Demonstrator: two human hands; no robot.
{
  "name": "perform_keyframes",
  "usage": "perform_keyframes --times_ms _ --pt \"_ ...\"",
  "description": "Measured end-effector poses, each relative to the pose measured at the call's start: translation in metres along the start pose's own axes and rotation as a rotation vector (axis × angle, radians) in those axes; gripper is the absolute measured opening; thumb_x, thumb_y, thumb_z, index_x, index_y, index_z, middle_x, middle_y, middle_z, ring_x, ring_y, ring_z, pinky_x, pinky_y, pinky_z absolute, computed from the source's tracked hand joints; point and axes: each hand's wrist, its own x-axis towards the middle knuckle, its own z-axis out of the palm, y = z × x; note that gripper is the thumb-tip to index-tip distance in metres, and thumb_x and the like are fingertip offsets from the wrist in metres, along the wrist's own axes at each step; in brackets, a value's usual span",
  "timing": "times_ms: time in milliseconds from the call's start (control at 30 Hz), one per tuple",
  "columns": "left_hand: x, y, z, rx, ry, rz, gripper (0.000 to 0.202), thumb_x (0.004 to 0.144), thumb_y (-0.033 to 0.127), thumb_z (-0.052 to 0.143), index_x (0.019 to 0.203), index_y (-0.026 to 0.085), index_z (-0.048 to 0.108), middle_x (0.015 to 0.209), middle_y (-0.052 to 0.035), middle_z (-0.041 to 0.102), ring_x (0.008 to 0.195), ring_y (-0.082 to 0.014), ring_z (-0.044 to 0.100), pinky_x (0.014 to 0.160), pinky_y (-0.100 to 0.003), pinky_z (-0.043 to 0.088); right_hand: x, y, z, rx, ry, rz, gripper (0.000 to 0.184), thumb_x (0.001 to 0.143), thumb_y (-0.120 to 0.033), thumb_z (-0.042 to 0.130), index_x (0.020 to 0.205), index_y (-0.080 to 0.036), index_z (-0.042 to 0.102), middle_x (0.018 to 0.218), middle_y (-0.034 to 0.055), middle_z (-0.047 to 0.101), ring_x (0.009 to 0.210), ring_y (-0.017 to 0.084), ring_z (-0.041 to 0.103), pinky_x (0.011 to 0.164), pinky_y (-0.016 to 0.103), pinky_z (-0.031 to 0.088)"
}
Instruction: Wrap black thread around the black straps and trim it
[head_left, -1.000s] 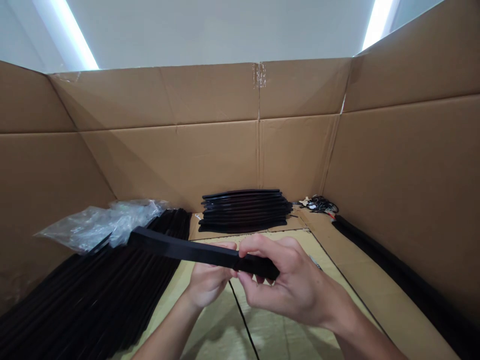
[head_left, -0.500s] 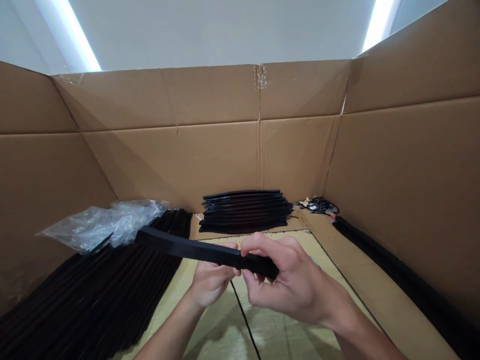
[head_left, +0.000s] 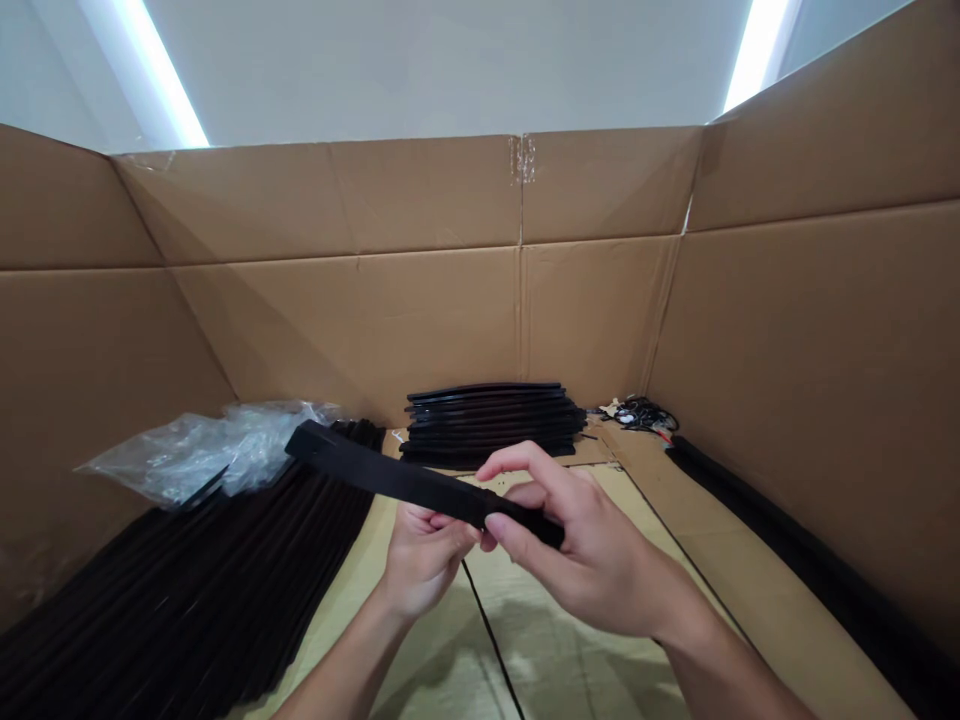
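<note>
A black strip (head_left: 390, 477), matte and slightly bent, is held up between my two hands, slanting down from left to right. My right hand (head_left: 589, 540) is closed on its right end, with the thumb on the near face and the index finger arched above. Under the strip's middle, my left hand (head_left: 427, 560) is closed with the fingertips pinched against it; part of those fingers is hidden. A thin black cord (head_left: 487, 625) runs down from below the hands over the yellowish work surface (head_left: 427, 660). Whether it joins the strip cannot be made out.
Many long black strips (head_left: 187, 600) lie on the left, with a clear plastic bag (head_left: 210, 450) on them. A stack of black strips (head_left: 487, 420) stands at the back. Tangled black wires (head_left: 641, 412) and a long black strip (head_left: 795, 550) lie right. Cardboard walls (head_left: 420, 310) enclose everything.
The strip has rolled to show more of its broad face, and its left end has risen slightly. My right thumb has moved up onto the strip's near side.
</note>
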Motion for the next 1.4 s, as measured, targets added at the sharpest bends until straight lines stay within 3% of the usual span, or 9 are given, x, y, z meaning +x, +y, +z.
perform_keyframes --times_ms 133,233,400,600,733,933,1133,1267,1400 --pt "0.001 -0.003 -0.005 0.078 0.024 0.024 0.033 0.056 0.042 0.085 0.060 0.013 0.070 0.044 0.0020 0.049 0.040 -0.0041 0.032 0.041 -0.019 0.028 0.004 0.008 0.000 0.062 -0.002 0.093 0.025 0.092 -0.024 0.052 0.116 -0.021 0.054 0.070 -0.0013 0.066 0.061 0.012 0.058 0.057 0.022 0.044" --pt "0.003 -0.006 -0.007 0.103 0.053 0.003 0.038 0.058 0.046 0.084 0.067 0.011 0.070 0.048 0.0008 0.052 0.040 -0.0033 0.030 0.039 -0.018 0.019 0.008 0.019 0.003 0.152 0.004 0.134 0.024 0.092 -0.026 0.053 0.113 -0.018 0.060 0.069 0.0001 0.064 0.060 0.011 0.057 0.056 0.022 0.044" --pt "0.006 -0.004 -0.007 0.123 0.033 -0.006 0.039 0.060 0.046 0.082 0.067 0.011 0.067 0.045 0.0045 0.047 0.036 -0.0001 0.019 0.037 -0.018 0.009 0.014 0.031 0.004 0.358 -0.060 0.198 0.028 0.091 -0.029 0.055 0.113 -0.014 0.064 0.071 0.0014 0.062 0.059 0.010 0.053 0.054 0.022 0.042" --pt "0.009 0.001 -0.006 0.148 0.078 -0.076 0.042 0.059 0.048 0.082 0.066 0.011 0.063 0.045 0.0050 0.047 0.036 0.0003 0.018 0.037 -0.017 0.009 0.018 0.032 0.001 0.366 -0.066 0.191 0.029 0.091 -0.032 0.055 0.110 -0.014 0.067 0.071 0.0006 0.058 0.062 0.010 0.049 0.058 0.023 0.041" --pt "0.011 0.007 -0.005 0.162 0.141 -0.094 0.043 0.058 0.046 0.084 0.059 0.012 0.057 0.045 0.0042 0.050 0.036 0.0005 0.020 0.037 -0.017 0.009 0.020 0.040 0.000 0.390 -0.066 0.104 0.033 0.090 -0.034 0.058 0.116 -0.015 0.067 0.072 -0.0001 0.056 0.064 0.010 0.045 0.059 0.024 0.039" --pt "0.014 0.018 -0.002 0.083 0.072 -0.178 0.038 0.060 0.040 0.083 0.060 0.011 0.059 0.051 0.0032 0.054 0.038 0.0008 0.021 0.037 -0.017 0.011 0.027 0.056 0.001 0.596 -0.068 0.110 0.034 0.085 -0.039 0.064 0.110 -0.015 0.071 0.079 0.0039 0.062 0.067 0.011 0.048 0.064 0.027 0.044" --pt "0.015 0.022 -0.006 0.114 0.008 -0.159 0.029 0.061 0.032 0.084 0.073 0.011 0.067 0.058 -0.0001 0.060 0.042 -0.0006 0.027 0.040 -0.018 0.016 0.028 0.061 0.006 0.445 0.034 0.071 0.041 0.087 -0.034 0.062 0.125 -0.017 0.063 0.077 0.0021 0.062 0.064 0.011 0.050 0.064 0.028 0.045" --pt "0.011 0.020 -0.007 0.196 0.030 -0.108 0.033 0.063 0.035 0.083 0.080 0.012 0.068 0.050 0.0074 0.040 0.045 -0.0027 0.026 0.042 -0.018 0.018 0.025 0.059 0.008 0.281 0.091 0.036 0.044 0.091 -0.031 0.055 0.133 -0.017 0.055 0.083 0.0033 0.064 0.064 0.012 0.054 0.065 0.030 0.049" --pt "0.009 0.018 -0.005 0.248 0.080 -0.063 0.038 0.061 0.039 0.084 0.080 0.012 0.065 0.053 0.0108 0.024 0.046 -0.0028 0.021 0.042 -0.018 0.017 0.023 0.057 0.013 -0.012 0.145 -0.092 0.041 0.094 -0.025 0.051 0.134 -0.019 0.054 0.081 0.0031 0.062 0.066 0.013 0.055 0.063 0.027 0.049"
